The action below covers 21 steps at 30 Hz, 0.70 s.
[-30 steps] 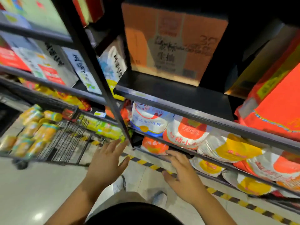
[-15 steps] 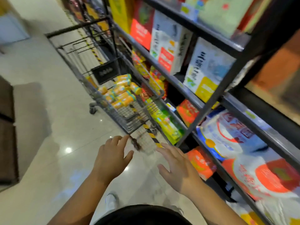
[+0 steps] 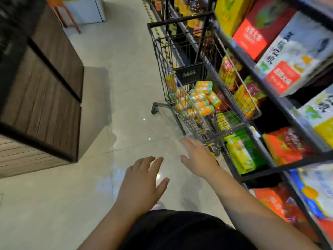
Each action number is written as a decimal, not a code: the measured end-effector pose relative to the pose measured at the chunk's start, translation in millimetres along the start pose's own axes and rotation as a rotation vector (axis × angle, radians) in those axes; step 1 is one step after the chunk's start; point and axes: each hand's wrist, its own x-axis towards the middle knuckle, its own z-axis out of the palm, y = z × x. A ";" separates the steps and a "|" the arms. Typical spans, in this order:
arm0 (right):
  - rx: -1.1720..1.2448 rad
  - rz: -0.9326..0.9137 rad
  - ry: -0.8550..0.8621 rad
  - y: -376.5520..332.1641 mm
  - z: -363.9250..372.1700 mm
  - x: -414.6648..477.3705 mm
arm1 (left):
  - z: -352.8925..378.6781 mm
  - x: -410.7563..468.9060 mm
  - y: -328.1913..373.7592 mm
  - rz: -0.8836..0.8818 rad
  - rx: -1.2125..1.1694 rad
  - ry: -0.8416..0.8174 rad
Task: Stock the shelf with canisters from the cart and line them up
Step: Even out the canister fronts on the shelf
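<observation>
1. Fingers [image 3: 155, 166] of the left hand [image 3: 142, 184] are extended and slightly spread, grasping nothing. The hand sits low in the centre of the frame, back uppermost, over the floor [image 3: 126, 87].
2. Fingers [image 3: 187, 142] of the right hand [image 3: 200, 159] are likewise stretched out and hold nothing; the tips are blurred. This hand lies right of centre, reaching toward the near end of the cart [image 3: 162, 56]. Contact with the wire cannot be confirmed.
3. The canisters [image 3: 198, 100], orange-yellow with teal ends, lie on their sides in a loose heap inside the cart basket, centre-right of the frame and above the right hand. None is in either hand.
4. The cart is dark wire, standing lengthwise close alongside the shelf [image 3: 281, 103]. Its handle bar is at upper centre, a black placard [image 3: 189, 73] hangs inside the far end, and one castor [image 3: 154, 110] shows at its lower left.
5. The shelf is dark metal racking running down the right side of the frame.
   - Upper tiers hold cartons: a red box [image 3: 259, 33] and a white box with a red label [image 3: 292, 60].
   - Lower tiers hold green-and-yellow packets [image 3: 241, 152] and orange bags [image 3: 284, 147].
   - No canister can be made out on the tiers in view.
6. The floor is pale glossy tile with light reflections. A brown panelled cabinet [image 3: 45, 87] occupies the left of the frame.
7. A dark garment [image 3: 180, 231] on the person fills the bottom centre.
</observation>
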 end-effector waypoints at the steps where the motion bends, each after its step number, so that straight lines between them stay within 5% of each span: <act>1: 0.007 -0.002 0.007 -4.5 -2.6 0.8 | 0.6 4.0 -6.6 -0.013 0.007 -0.022; 13: 0.050 0.066 0.110 17.2 -68.4 2.3 | 17.3 181.5 -21.8 0.024 0.021 -0.132; 21: 0.083 0.064 0.079 68.2 -111.9 98.3 | 5.4 327.7 -21.1 0.004 0.116 -0.144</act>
